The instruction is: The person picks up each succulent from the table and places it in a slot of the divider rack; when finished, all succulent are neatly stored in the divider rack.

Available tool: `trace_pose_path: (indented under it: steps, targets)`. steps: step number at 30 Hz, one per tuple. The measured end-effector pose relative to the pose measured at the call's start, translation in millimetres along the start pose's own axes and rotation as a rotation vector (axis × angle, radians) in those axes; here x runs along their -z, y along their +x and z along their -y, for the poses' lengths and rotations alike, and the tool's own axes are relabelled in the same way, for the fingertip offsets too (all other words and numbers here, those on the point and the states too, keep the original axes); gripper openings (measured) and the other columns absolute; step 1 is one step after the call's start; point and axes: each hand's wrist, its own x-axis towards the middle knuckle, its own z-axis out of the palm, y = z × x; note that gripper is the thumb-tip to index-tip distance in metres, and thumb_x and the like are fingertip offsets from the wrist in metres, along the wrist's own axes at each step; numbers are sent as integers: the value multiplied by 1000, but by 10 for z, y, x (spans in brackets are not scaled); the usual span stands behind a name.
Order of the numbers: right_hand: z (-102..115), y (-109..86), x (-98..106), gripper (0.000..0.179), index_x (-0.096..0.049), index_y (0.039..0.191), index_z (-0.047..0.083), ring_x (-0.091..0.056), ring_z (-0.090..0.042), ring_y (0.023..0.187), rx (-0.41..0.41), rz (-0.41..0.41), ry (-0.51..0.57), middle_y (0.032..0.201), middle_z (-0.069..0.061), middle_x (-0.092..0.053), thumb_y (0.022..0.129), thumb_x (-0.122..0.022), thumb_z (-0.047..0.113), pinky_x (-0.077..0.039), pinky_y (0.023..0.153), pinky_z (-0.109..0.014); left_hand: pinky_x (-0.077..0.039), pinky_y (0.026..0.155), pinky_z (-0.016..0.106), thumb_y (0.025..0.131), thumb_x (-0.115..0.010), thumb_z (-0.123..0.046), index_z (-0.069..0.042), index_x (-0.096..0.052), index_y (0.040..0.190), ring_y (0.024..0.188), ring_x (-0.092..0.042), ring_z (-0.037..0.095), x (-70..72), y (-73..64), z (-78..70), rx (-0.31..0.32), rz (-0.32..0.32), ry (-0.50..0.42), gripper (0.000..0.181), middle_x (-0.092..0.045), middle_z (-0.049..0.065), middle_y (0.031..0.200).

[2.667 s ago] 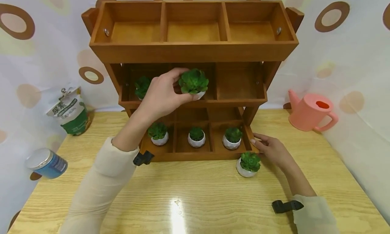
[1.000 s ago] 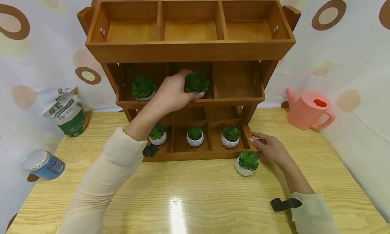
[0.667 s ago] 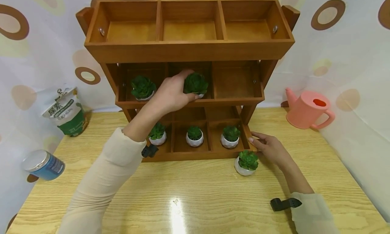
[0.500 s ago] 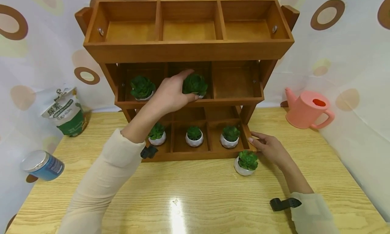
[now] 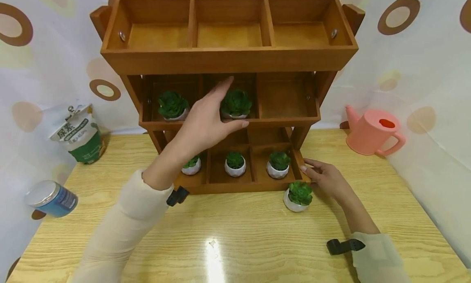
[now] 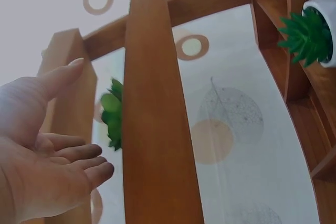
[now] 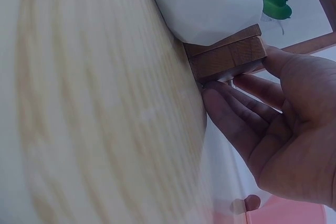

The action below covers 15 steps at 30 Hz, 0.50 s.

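My left hand [image 5: 207,125] is held with thumb and fingers spread before the middle tier of a brown wooden plant shelf [image 5: 229,61]. Just beyond it, a green potted succulent [image 5: 236,102] sits in that tier's middle compartment. In the left wrist view the left hand [image 6: 58,156] is empty beside the wooden boards, and a green plant shows past one board. My right hand [image 5: 327,178] grips the right front end of the bottom tier, thumb and fingers around the wood in the right wrist view. Close by it, another potted succulent [image 5: 297,197] stands on the table.
Another succulent [image 5: 173,106] fills the middle tier's left compartment. The bottom tier holds several small potted plants, one [image 5: 235,164] central. A pink watering can [image 5: 373,131] stands at right; a green-white bag [image 5: 82,135] and blue can [image 5: 53,198] are at left on the wooden table [image 5: 235,242].
My left hand lowered the succulent into the middle tier's central compartment, then let go, its fingers spreading and drawing slightly back. The right hand stayed on the shelf's end.
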Motion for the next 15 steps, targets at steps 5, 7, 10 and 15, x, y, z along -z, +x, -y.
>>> trace_pose_path:
  steps: [5,7,10,15]
  targets:
    - [-1,-2,2,73,-39,156,7,-64,-40,121,0,-2,-8,145,-30,-53,102,-52,55,-60,89,-41,-32,123,40,88,-78,-45,-27,-20,163,154,-30,18,-111,-188,-49,-82,-47,-73,96,-27,-2,168]
    - [0,-3,2,73,-39,156,7,-65,-40,121,2,-1,-8,146,-30,-53,102,-51,55,-60,89,-42,-33,123,41,88,-78,-43,-28,-22,163,153,-32,18,-173,-259,-60,-108,-58,-104,95,-29,-3,167]
    - [2,-6,0,73,-39,156,7,-64,-41,121,2,-1,-7,146,-30,-52,102,-51,54,-60,89,-42,-35,121,41,88,-79,-42,-28,-27,162,152,-35,17,-266,-337,-70,-145,-51,-141,92,-32,-5,166]
    - [3,-8,-3,72,-39,156,7,-64,-40,122,-5,-2,-7,146,-30,-53,102,-51,54,-60,90,-42,-36,121,44,88,-79,-39,-25,-39,157,152,-33,13,-392,-419,-56,-183,-78,-157,81,-37,-4,164]
